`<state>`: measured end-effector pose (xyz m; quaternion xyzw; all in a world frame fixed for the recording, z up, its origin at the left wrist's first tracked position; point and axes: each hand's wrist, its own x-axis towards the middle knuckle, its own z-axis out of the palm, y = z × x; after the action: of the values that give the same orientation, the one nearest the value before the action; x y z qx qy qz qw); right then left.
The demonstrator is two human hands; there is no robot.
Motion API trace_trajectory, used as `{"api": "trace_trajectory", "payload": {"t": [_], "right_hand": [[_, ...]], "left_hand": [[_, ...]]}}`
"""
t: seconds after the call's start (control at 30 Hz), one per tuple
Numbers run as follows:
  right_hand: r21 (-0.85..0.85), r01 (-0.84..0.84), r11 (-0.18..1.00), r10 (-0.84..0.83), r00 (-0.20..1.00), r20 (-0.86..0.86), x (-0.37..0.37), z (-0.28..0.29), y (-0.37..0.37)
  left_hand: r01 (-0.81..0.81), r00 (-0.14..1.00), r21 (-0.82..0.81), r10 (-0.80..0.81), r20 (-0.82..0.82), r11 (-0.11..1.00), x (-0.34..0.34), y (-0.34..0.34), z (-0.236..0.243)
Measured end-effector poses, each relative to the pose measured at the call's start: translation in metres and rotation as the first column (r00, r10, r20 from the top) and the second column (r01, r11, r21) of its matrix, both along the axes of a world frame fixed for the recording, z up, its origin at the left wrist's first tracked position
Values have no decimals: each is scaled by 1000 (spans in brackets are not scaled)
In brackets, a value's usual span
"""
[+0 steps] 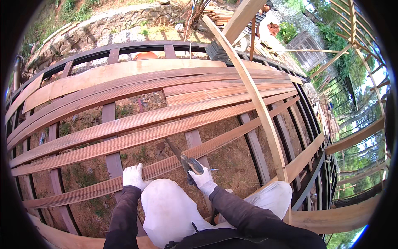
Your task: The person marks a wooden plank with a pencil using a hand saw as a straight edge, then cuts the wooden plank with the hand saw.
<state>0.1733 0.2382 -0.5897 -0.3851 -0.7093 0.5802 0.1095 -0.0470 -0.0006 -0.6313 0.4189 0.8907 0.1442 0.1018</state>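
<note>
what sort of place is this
It looks like an outdoor building site, perhaps a deck being built: wooden planks lie across spaced beams above bare soil, and the person's right hand grips what seems to be a handsaw.

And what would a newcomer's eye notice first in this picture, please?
Probably the long pale timber strip, crossing the reddish deck boards right of centre. Next, near the middle, what looks like a handsaw in the gloved right hand. To its left, the gloved left hand rests on a grooved board.
</note>
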Motion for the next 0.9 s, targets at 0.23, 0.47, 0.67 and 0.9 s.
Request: {"api": "trace_trajectory", "payload": {"t": [0.23,0.47,0.67,0.9], "right_hand": [[-44,17,999,-13,996,89,-31,50,-4],[84,12,996,-22,992,124,-24,40,5],[123,34,992,-46,994,99,-16,10,1],[-177,112,978,-79,980,183,-19,48,-10]], "left_hand": [[-11,1000,24,10,21,1000,-9,-13,-42],[-18,999,16,18,34,1000,-5,-3,-33],[-14,999,-18,15,29,1000,-7,-4,-35],[-15,974,-289,79,213,957,-9,6,4]]}}
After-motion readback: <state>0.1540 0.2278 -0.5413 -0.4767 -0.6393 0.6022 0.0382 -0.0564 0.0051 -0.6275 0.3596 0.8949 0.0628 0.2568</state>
